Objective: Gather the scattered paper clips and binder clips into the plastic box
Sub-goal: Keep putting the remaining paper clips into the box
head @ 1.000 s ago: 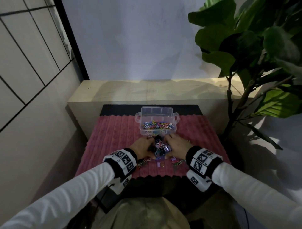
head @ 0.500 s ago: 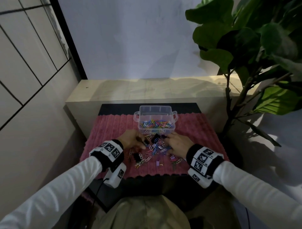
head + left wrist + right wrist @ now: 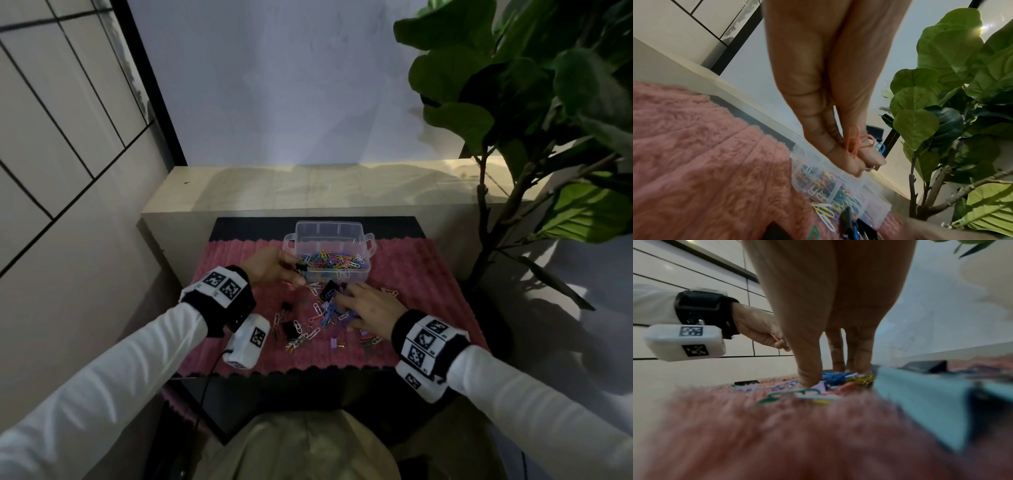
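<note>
The clear plastic box (image 3: 365,263) stands at the back of the pink mat with many coloured paper clips inside. My left hand (image 3: 291,272) hovers at its front left corner. In the left wrist view the left hand (image 3: 861,155) pinches orange paper clips (image 3: 853,142) along with a blue clip and a black binder clip (image 3: 875,131). Loose paper clips and binder clips (image 3: 325,310) lie scattered in front of the box. My right hand (image 3: 346,301) rests on them with fairly straight fingers. In the right wrist view its thumb (image 3: 809,378) presses down on the clips.
The fuzzy pink mat (image 3: 428,291) covers a black table. A black binder clip (image 3: 290,328) and a purple one (image 3: 333,342) lie near the front. A teal binder clip (image 3: 920,402) lies close to the right wrist. A leafy plant (image 3: 513,102) stands at the right, a pale ledge (image 3: 239,192) behind.
Both hands had been pushing the pile together. The left hand has since lifted off the mat and moved up to the box with clips in its fingers. The right hand stays on the pile.
</note>
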{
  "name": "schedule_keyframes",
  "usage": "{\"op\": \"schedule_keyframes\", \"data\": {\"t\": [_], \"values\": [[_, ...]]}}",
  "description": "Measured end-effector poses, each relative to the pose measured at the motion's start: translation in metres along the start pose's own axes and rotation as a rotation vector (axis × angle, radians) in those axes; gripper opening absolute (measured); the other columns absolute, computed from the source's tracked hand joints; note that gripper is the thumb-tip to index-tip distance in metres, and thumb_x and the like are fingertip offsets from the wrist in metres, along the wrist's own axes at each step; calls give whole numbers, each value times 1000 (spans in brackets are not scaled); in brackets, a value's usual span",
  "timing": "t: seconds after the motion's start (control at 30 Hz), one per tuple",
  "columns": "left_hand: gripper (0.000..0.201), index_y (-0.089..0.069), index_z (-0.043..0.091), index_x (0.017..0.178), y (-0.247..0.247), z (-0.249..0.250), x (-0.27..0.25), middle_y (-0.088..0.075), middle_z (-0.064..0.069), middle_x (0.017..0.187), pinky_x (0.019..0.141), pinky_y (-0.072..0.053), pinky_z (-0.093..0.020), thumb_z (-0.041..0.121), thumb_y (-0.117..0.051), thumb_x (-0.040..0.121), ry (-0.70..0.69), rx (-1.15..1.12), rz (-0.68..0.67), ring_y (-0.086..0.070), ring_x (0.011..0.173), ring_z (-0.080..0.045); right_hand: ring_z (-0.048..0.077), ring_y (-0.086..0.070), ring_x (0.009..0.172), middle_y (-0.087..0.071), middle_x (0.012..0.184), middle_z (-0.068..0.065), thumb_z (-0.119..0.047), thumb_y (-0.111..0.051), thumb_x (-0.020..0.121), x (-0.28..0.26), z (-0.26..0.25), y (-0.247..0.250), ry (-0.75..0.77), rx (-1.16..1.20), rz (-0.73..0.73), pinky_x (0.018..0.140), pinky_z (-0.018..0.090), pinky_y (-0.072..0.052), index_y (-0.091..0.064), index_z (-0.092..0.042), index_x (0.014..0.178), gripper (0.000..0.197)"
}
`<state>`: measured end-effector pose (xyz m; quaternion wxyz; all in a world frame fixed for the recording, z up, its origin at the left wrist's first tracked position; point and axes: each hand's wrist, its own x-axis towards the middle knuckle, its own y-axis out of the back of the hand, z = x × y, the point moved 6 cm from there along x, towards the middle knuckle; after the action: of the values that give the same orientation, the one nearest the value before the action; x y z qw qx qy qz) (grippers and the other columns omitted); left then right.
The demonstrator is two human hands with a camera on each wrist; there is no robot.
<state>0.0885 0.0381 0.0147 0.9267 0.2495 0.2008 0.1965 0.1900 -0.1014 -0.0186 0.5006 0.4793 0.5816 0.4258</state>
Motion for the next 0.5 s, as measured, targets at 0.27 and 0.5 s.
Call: {"op": "schedule_keyframes", "data": {"t": [0.27, 0.5], "values": [[20, -71, 3, 92, 14, 7, 9, -73, -3, 70, 83, -55, -30, 9, -73, 72, 6, 45, 44, -63, 59, -4, 17, -54, 80, -53, 86, 1, -8, -74, 71, 7, 18, 4, -55, 334, -36, 70, 26, -43, -62, -2, 84, 19], [20, -71, 3, 86, 1, 23, 25, -71, -5, 73, 79, -51, -26, 18, -73, 73, 13, 223, -90, -62, 70, -11, -10, -56, 47, -58, 66, -11, -5, -73, 73, -1, 39, 15, -191, 668, 39, 51, 7, -46, -69, -3, 83, 10]]}}
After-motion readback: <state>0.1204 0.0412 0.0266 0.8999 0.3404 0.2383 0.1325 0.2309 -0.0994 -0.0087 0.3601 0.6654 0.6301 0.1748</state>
